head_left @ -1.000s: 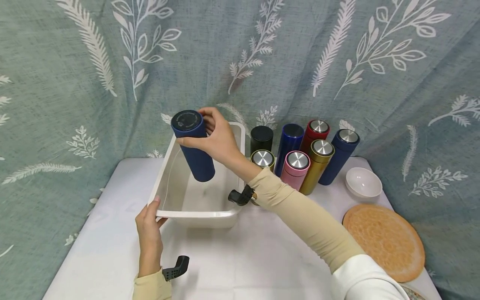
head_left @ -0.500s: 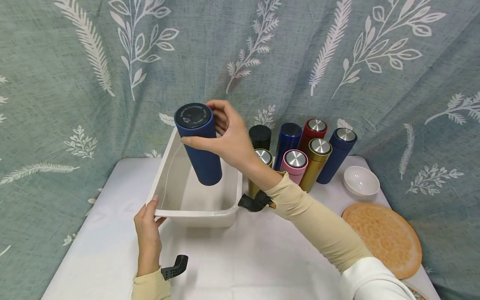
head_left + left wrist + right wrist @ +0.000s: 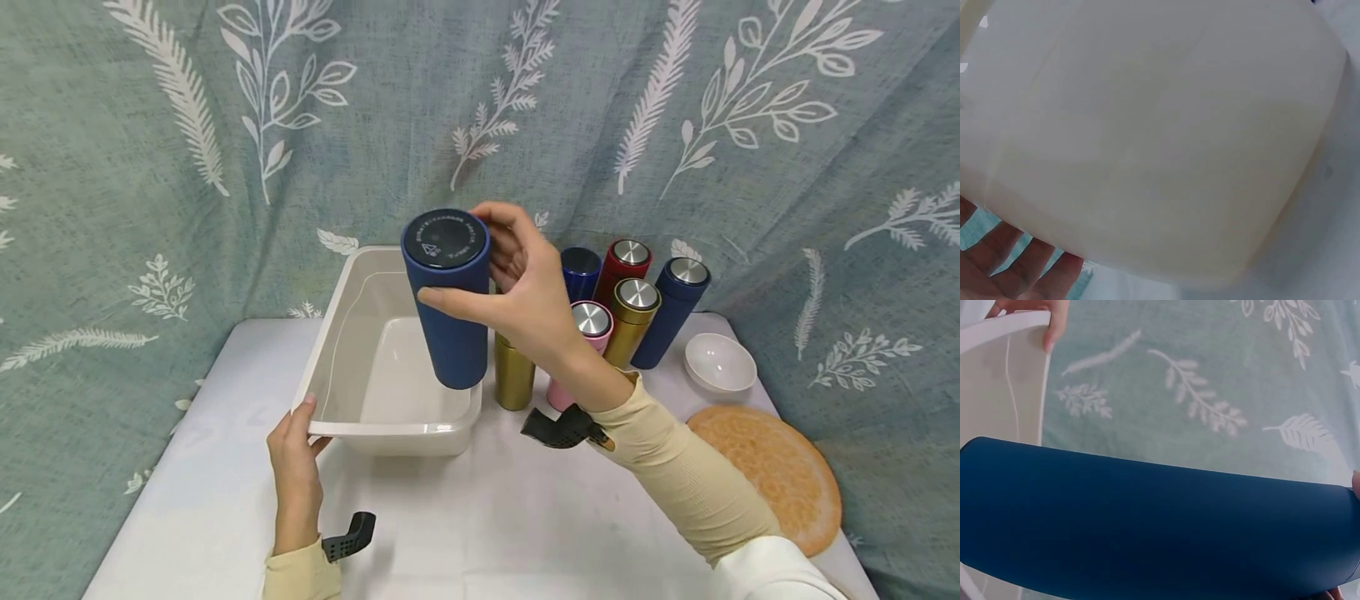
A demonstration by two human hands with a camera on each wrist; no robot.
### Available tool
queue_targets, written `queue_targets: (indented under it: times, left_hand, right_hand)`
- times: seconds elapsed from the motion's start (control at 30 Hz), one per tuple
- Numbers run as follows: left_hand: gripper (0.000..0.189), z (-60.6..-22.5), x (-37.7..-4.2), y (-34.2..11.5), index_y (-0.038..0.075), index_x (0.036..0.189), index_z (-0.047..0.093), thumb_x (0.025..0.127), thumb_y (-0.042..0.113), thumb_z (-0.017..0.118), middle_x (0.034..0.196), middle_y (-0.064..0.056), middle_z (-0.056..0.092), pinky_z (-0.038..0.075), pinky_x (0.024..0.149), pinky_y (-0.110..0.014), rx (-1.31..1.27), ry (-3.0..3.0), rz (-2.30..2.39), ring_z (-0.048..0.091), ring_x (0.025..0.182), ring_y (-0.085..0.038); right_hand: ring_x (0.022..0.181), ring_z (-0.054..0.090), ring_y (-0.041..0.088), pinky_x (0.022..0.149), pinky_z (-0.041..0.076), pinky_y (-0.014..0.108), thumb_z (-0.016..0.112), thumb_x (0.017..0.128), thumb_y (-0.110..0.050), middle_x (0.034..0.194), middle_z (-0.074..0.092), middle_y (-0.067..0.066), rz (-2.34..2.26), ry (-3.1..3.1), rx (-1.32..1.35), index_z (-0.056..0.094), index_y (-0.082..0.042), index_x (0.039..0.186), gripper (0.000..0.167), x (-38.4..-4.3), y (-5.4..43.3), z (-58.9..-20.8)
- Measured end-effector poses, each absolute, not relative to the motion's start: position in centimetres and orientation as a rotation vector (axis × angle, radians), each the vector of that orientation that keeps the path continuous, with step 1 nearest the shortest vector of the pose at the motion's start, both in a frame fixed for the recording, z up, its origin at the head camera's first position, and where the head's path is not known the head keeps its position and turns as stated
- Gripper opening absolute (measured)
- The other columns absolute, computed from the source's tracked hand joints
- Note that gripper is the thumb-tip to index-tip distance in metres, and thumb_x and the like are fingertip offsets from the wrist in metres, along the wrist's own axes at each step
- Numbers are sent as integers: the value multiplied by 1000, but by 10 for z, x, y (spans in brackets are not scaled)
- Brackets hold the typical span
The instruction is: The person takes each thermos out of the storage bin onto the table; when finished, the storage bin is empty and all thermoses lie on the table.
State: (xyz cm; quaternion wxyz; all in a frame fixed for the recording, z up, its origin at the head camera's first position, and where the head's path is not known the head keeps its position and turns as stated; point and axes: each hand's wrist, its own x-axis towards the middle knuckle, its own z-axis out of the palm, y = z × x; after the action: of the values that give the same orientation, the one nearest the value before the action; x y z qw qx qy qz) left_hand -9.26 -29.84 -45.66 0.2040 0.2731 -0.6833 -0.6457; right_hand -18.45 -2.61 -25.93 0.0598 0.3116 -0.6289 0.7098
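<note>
My right hand (image 3: 528, 292) grips a dark blue thermos flask (image 3: 453, 325) near its upper end, thumb across the front. The flask is upside down, its black printed base facing up, and it hangs over the right side of a white plastic basin (image 3: 397, 429). In the right wrist view the blue flask (image 3: 1160, 519) fills the lower half. My left hand (image 3: 296, 467) holds the basin's near left corner, thumb on the rim and fingers beneath. The left wrist view shows the basin's outer wall (image 3: 1160, 144) with several fingers (image 3: 1032, 265) along its edge.
Right of the basin stand several flasks: a gold one (image 3: 513, 375), a pink one (image 3: 592, 321), another gold one (image 3: 636, 312), a red one (image 3: 626, 258), a bright blue one (image 3: 581, 271) and a navy one (image 3: 675, 308). Beyond are a white bowl (image 3: 720, 362) and a round orange-brown mat (image 3: 772, 475).
My right hand has carried the blue flask rightward, from over the basin's middle to its right edge. The left hand keeps its grip on the basin corner.
</note>
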Motion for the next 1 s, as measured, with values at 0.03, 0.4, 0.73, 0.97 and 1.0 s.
queue_targets:
  times: [0.03,0.4,0.73,0.97,1.0]
  left_hand:
    - [52,-457,-93,-299,9,140,59,103,43,47,142,-17,58,51,74,-8,761,-1902,-1808,59,111,-9]
    - [53,-460,-92,-298,10,140,60,103,46,48,142,-16,58,51,74,-9,764,-1902,-1786,58,113,-11]
    - [54,-460,-92,-297,9,139,60,103,46,47,141,-15,58,51,74,-8,767,-1903,-1783,59,112,-11]
    - [53,-460,-91,-298,10,140,60,103,46,46,141,-14,58,51,75,-8,757,-1906,-1786,58,115,-13]
    - [53,-460,-91,-298,11,140,60,103,46,46,141,-14,58,51,75,-8,754,-1907,-1786,58,116,-13]
  right_hand:
    - [114,65,18,103,52,31,85,71,3,123,67,11,2142,-1918,928,51,-10,132,71,-183,-22,-260]
    - [111,66,18,97,54,26,84,67,11,117,70,0,2218,-1864,802,52,-9,131,74,-163,28,-267]
    - [108,68,15,96,54,24,78,66,21,118,71,2,2172,-1868,654,53,-6,130,74,-151,68,-289]
    - [107,68,10,94,54,19,78,69,20,117,72,-3,2109,-1968,433,52,-8,130,72,-145,95,-317]
    - [106,68,9,95,53,18,79,70,19,116,72,-4,2097,-1979,388,52,-9,129,71,-144,99,-321]
